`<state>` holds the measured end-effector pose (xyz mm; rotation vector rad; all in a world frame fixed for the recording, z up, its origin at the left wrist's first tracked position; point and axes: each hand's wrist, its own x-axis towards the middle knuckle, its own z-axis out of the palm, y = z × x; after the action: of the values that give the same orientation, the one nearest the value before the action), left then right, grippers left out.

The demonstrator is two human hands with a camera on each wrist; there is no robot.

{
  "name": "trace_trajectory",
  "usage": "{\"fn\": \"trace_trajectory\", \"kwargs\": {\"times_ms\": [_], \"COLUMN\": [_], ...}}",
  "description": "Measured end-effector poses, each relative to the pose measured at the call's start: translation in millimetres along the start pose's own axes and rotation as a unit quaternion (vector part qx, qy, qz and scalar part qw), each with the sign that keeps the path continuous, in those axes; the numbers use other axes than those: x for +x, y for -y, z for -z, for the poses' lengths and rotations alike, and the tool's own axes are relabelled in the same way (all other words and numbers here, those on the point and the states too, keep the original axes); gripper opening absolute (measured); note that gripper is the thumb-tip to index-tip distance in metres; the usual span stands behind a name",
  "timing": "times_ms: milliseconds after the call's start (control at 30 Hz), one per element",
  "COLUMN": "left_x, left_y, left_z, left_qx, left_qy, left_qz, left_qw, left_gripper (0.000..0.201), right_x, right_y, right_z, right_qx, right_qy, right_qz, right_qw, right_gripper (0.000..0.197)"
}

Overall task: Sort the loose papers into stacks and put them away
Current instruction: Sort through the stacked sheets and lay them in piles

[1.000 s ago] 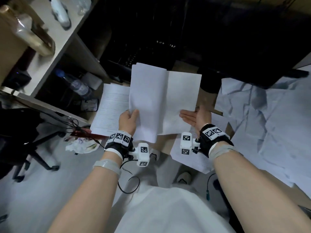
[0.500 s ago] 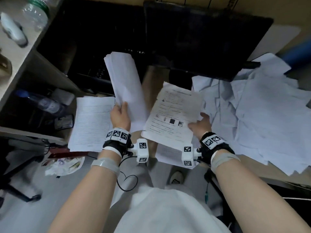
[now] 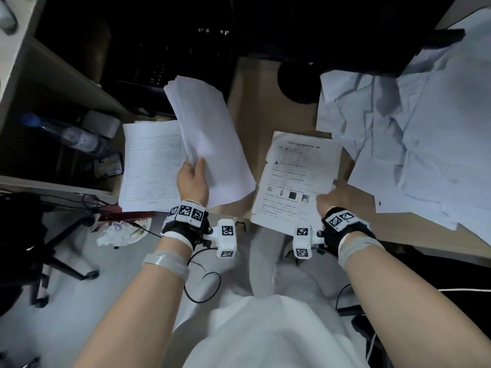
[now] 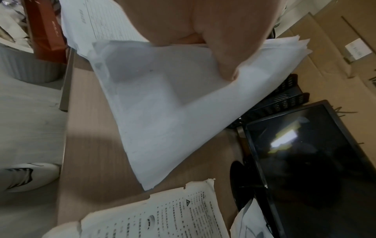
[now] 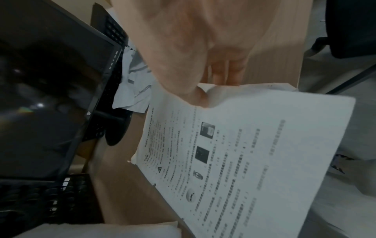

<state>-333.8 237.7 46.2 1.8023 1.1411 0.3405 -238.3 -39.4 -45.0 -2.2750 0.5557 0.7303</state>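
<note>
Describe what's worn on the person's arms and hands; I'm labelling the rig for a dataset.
Bare forearms, no sleeves. Each wrist carries a black strap topped with white square black-patterned markers, and a white camera block bearing similar markers on the inner side. A pale grey band circles each forearm. Thin black cables hang from the wrist units.

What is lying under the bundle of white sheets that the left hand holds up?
Under the bundle, gripped by the left hand, the right edge of a lined form lies on the desk. The bundle covers that part of the form and the desk beneath.
</note>
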Motion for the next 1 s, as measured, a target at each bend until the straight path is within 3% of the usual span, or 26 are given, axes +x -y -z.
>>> {"fn": "trace_trajectory", "kwargs": {"times_ms": [133,200,300,367,600,667,767,800,867,1000], "left_x": [-2.3,-3.1,-7.4,-13.9,-36.0,-39.6,-34.7,-31.1,-25.8,-9.8], "left_y": [-9.8,-14.2,-23.4,-32.4,-54.5,-52.6,-41.7,-37.2,-32.9,-29.3], "left_z": [2.3,3.6,6.8,10.5,30.9,34.0,38.9,41.5,46.8,54.4], "left_qx": [-0.013,-0.031,-0.075,-0.105,-0.168,-0.186,-0.185,-0.189,-0.223,-0.277], "left_qy": [0.009,0.018,0.04,0.051,0.127,0.169,0.162,0.162,0.194,0.212], "left_qz": [-0.001,-0.003,-0.011,-0.016,-0.014,-0.019,-0.011,0.007,0.041,0.083], "left_qw": [1.0,0.999,0.996,0.993,0.978,0.968,0.969,0.968,0.954,0.933], "left_gripper": [0.024,0.027,0.027,0.031,0.017,0.007,0.028,0.026,0.013,0.026], "right_x": [-10.4,-14.9,-28.9,-45.8,-109.2,-120.2,-129.0,-130.4,-131.5,-131.9], "right_y": [24.5,38.5,67.2,90.1,142.5,148.0,154.1,155.9,159.4,170.6], "right_z": [9.7,10.5,4.4,-1.2,-13.3,-18.5,-23.1,-24.6,-27.8,-46.5], "right_qx": [0.012,0.04,0.097,0.145,0.223,0.228,0.256,0.263,0.264,0.222], "right_qy": [-0.058,-0.047,0.069,0.155,0.375,0.387,0.37,0.361,0.364,0.331], "right_qz": [-0.009,0.027,0.104,0.151,0.183,0.197,0.211,0.21,0.208,0.227], "right_qw": [0.998,0.998,0.987,0.966,0.881,0.872,0.868,0.87,0.869,0.889], "right_gripper": [0.075,0.074,0.053,0.049,0.069,0.065,0.042,0.038,0.038,0.039]}}
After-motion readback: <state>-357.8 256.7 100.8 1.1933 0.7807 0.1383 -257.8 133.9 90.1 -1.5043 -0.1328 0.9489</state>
